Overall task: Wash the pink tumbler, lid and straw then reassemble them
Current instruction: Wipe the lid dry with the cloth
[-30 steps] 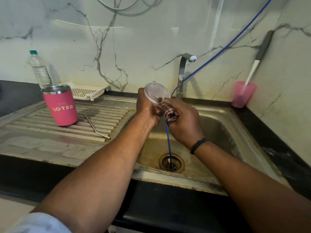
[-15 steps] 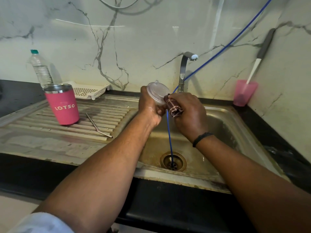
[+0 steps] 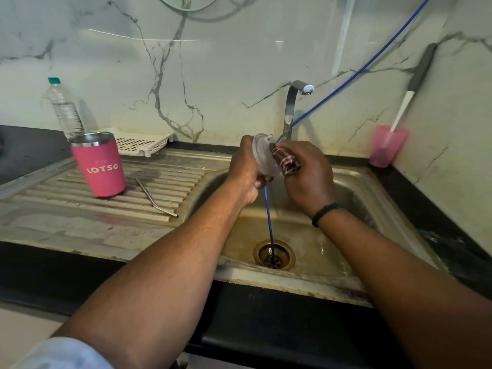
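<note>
Lid point(image 3: 262, 155) in left hand point(image 3: 246, 171) grip (scrubber touching).

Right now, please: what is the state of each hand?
Left hand: grips the clear lid.
Right hand: grips the brown scrubber, pressed on the lid.

1. Light: soft, even, greenish cast.
2. Glare: thin bright streak on marble wall point(image 3: 239, 62), upper left.
3. Shadows: faint, behind water bottle point(image 3: 65, 107) and tap point(image 3: 291, 107).
4. Distortion: wide-angle bowing at frame edges.
5. Focus: sharp centre, softer lower corners.
</note>
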